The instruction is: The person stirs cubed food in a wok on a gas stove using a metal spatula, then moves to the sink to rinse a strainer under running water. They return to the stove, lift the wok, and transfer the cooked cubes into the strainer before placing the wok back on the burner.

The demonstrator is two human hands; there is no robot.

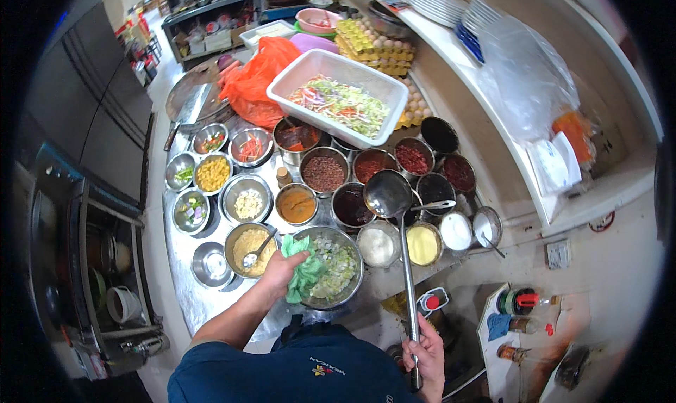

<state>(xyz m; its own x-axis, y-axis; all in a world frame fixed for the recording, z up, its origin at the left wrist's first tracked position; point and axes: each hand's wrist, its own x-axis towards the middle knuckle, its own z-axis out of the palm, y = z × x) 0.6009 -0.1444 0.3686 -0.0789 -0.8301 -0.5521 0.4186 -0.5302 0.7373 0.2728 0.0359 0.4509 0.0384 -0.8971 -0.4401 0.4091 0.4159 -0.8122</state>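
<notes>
Bunched in my left hand [282, 271] is a green cloth [306, 268], held over the left rim of a steel bowl of chopped green and white vegetables [338, 263]. Beside it stands a bowl of pale yellow minced food [248, 244] with a spoon [259, 251] in it. My right hand [426, 350] grips the lower handle of a long steel ladle [407, 265]. The ladle's bowl [388, 192] is over the seasoning pots, near one of dark red sauce [351, 206]. Whether it touches them I cannot tell.
A white plastic basket of shredded vegetables [338, 102] stands behind the pots. At the far left, a cleaver [193, 104] rests on a round chopping board [177, 88]. Egg trays [369, 43] are stacked at the back. Bottles [520, 326] stand at lower right; a shelf [475, 86] holds plates.
</notes>
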